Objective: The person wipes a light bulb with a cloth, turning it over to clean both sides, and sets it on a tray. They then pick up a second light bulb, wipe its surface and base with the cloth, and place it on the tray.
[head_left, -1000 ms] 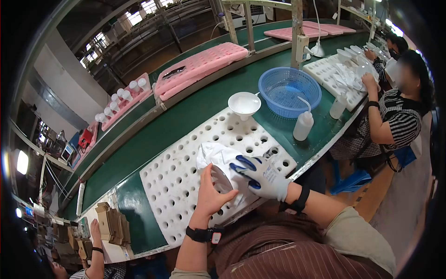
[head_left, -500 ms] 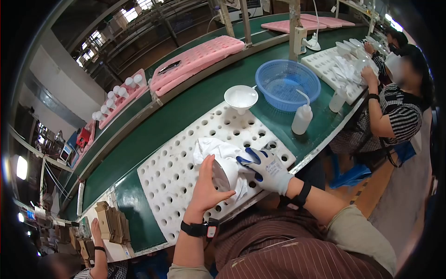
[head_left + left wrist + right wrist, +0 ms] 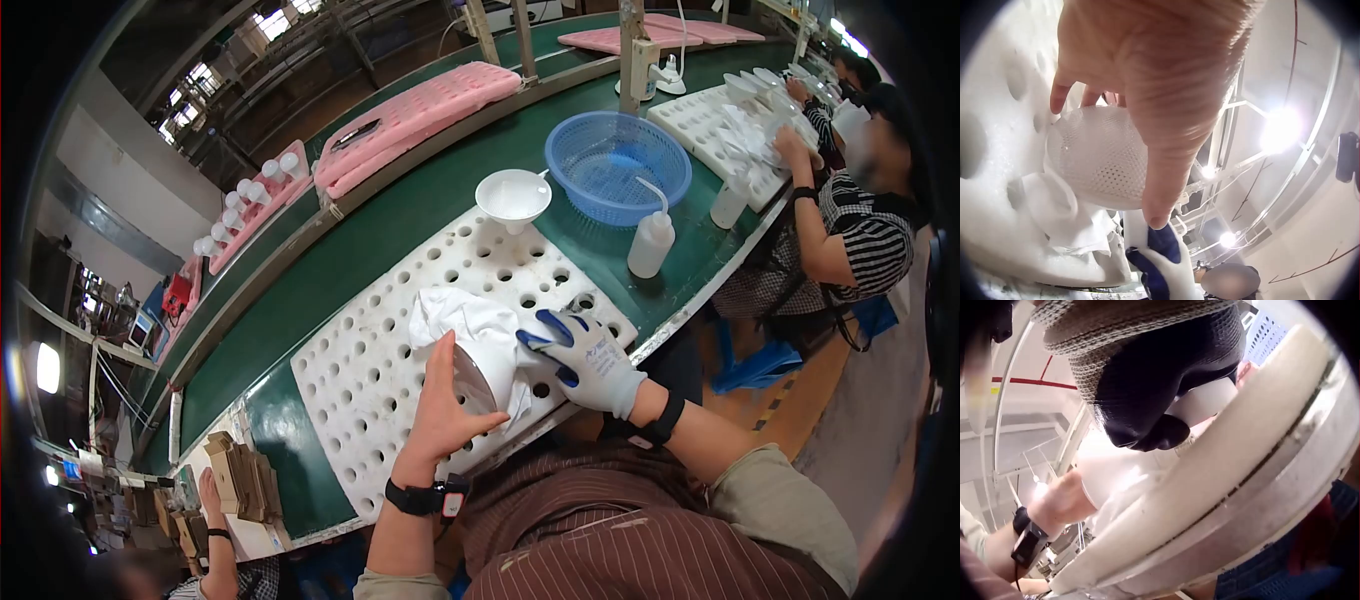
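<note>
My bare left hand [image 3: 440, 410] holds a white funnel-shaped piece [image 3: 482, 375] by its wide mouth, fingers on one side of the rim and the thumb on the other. In the left wrist view the inside of the funnel [image 3: 1097, 156] has a fine dimpled pattern. My right hand [image 3: 590, 370], in a grey glove with dark blue fingers, grips the narrow white stem [image 3: 1207, 403] at the other end. A crumpled white cloth [image 3: 455, 312] lies against the funnel's outside, over the white foam board [image 3: 340, 400] full of round holes.
Another white funnel [image 3: 513, 200] stands at the board's far edge. Beyond are a blue plastic basket [image 3: 620, 165] and a squeeze bottle [image 3: 650, 247]. Pink foam trays [image 3: 420, 125] line the back ledge. A person [image 3: 840, 230] sits working at the right; cardboard pieces [image 3: 240, 480] stand at the left.
The gloved right hand has shifted slightly right and away from the funnel's mouth. The left hand keeps its hold, and the view has tilted a little.
</note>
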